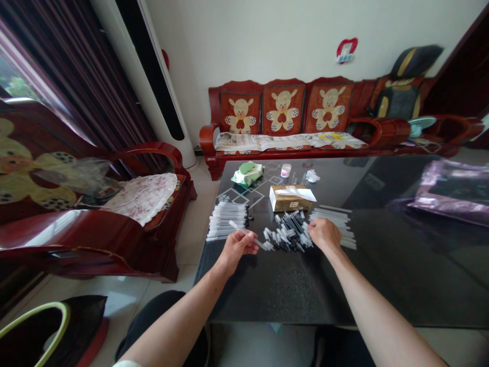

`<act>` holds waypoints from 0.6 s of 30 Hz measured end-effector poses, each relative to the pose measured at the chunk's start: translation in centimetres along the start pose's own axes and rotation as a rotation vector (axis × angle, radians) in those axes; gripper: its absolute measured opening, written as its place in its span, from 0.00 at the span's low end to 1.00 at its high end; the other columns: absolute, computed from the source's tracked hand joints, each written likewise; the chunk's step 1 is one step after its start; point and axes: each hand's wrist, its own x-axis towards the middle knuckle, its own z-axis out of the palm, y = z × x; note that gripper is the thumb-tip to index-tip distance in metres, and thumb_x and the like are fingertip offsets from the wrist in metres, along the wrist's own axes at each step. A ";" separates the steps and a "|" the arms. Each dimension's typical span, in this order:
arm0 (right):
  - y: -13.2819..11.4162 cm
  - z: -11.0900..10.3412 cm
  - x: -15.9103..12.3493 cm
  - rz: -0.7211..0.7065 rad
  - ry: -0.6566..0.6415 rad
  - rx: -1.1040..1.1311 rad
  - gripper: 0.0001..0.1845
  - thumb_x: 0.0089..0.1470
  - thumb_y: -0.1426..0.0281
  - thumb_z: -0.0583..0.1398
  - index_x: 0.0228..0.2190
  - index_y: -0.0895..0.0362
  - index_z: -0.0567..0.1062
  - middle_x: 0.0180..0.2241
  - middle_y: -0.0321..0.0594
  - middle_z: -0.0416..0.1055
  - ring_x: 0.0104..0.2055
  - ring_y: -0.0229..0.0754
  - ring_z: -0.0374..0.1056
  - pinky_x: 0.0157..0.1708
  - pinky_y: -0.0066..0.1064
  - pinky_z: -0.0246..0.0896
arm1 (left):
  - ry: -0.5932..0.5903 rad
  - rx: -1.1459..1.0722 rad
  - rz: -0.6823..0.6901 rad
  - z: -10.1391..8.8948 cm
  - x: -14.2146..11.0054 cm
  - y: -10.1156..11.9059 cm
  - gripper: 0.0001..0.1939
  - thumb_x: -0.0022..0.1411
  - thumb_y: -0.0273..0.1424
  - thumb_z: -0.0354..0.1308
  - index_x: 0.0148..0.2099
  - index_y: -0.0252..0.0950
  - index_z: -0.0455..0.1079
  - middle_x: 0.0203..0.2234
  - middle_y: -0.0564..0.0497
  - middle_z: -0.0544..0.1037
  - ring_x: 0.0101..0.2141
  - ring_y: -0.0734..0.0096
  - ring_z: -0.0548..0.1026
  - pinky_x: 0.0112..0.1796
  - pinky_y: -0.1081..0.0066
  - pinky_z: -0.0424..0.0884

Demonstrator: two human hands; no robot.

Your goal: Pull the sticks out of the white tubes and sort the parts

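My left hand [239,248] is closed, pinching a translucent pen barrel [249,235] that slants down to the right. Just left of it lies a neat row of whitish pens [227,220], with dark ends pointing right. My right hand [324,232] is closed at the right edge of a loose pile of black-and-clear pen parts [290,230]; whatever its fingertips hold is too small and hidden to name. Partly behind that hand rests a row of clear empty-looking tubes [346,229]. Small clear pieces [268,245] lie at the pile's left side, near the barrel's lower end.
On the dark glossy table [382,270] behind the pile stand a tissue box [292,203], a green wipes pack [247,176], a small white jar [286,170] and a crumpled tissue [312,176]. A purple plastic package [454,191] lies far right. Wooden sofas [214,148] surround the table.
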 end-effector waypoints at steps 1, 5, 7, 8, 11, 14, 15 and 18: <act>0.1 -0.1 -0.1 -0.001 -0.019 0.002 0.11 0.47 0.65 0.56 0.27 0.51 0.79 0.30 0.44 0.77 0.34 0.46 0.72 0.25 0.29 0.53 | -0.017 -0.011 -0.003 0.1 0.0 -0.1 0.20 0.51 0.44 0.63 0.36 0.30 0.72 0.23 0.48 0.76 0.24 0.73 0.74 0.28 0.73 0.71; -0.7 -0.7 -1.9 -0.110 0.063 0.115 0.14 0.50 0.62 0.55 0.33 0.53 0.78 0.31 0.42 0.77 0.33 0.44 0.71 0.27 0.28 0.55 | -0.082 -0.055 -0.034 0.6 0.0 -0.3 0.20 0.52 0.43 0.63 0.37 0.30 0.71 0.24 0.47 0.76 0.25 0.73 0.75 0.29 0.74 0.71; -1.8 -1.1 -3.9 -0.258 0.067 0.297 0.16 0.54 0.61 0.52 0.35 0.54 0.77 0.29 0.41 0.76 0.32 0.41 0.71 0.29 0.27 0.57 | -0.121 -0.068 -0.043 1.0 -0.1 -0.3 0.19 0.52 0.42 0.63 0.38 0.31 0.71 0.25 0.47 0.77 0.25 0.73 0.75 0.29 0.73 0.71; -2.4 -1.2 -5.0 -0.364 -0.013 0.411 0.17 0.56 0.61 0.51 0.32 0.55 0.76 0.27 0.40 0.76 0.30 0.40 0.70 0.29 0.26 0.57 | -0.143 -0.072 -0.045 1.2 -0.2 -0.4 0.19 0.52 0.42 0.63 0.38 0.31 0.71 0.25 0.47 0.77 0.25 0.73 0.75 0.29 0.73 0.71; -3.9 -1.0 -8.2 -0.543 -0.396 0.707 0.23 0.58 0.57 0.47 0.23 0.57 0.72 0.20 0.37 0.71 0.20 0.34 0.65 0.23 0.24 0.57 | -0.198 -0.075 -0.046 2.0 -0.5 -0.6 0.17 0.52 0.40 0.64 0.37 0.31 0.70 0.26 0.47 0.76 0.25 0.73 0.75 0.30 0.73 0.71; -4.5 -0.4 -9.7 -0.468 -0.674 0.908 0.21 0.55 0.56 0.51 0.26 0.59 0.70 0.20 0.36 0.71 0.15 0.32 0.62 0.14 0.22 0.53 | -0.224 -0.049 -0.049 2.2 -0.5 -0.6 0.16 0.52 0.38 0.65 0.37 0.31 0.71 0.25 0.48 0.76 0.24 0.75 0.74 0.29 0.74 0.71; -4.5 -0.2 -9.8 -0.428 -0.725 0.954 0.20 0.54 0.56 0.52 0.27 0.60 0.70 0.20 0.36 0.71 0.15 0.32 0.63 0.13 0.21 0.52 | -0.218 -0.046 -0.040 2.1 -0.4 -0.5 0.15 0.52 0.37 0.65 0.37 0.31 0.71 0.25 0.48 0.76 0.24 0.75 0.73 0.29 0.75 0.70; -3.8 -0.2 -9.2 -0.336 -0.824 1.046 0.19 0.52 0.56 0.55 0.29 0.61 0.70 0.21 0.37 0.72 0.15 0.32 0.64 0.12 0.20 0.52 | -0.154 -0.087 0.034 1.1 0.2 0.3 0.16 0.54 0.36 0.63 0.42 0.32 0.71 0.27 0.49 0.76 0.25 0.77 0.73 0.29 0.76 0.70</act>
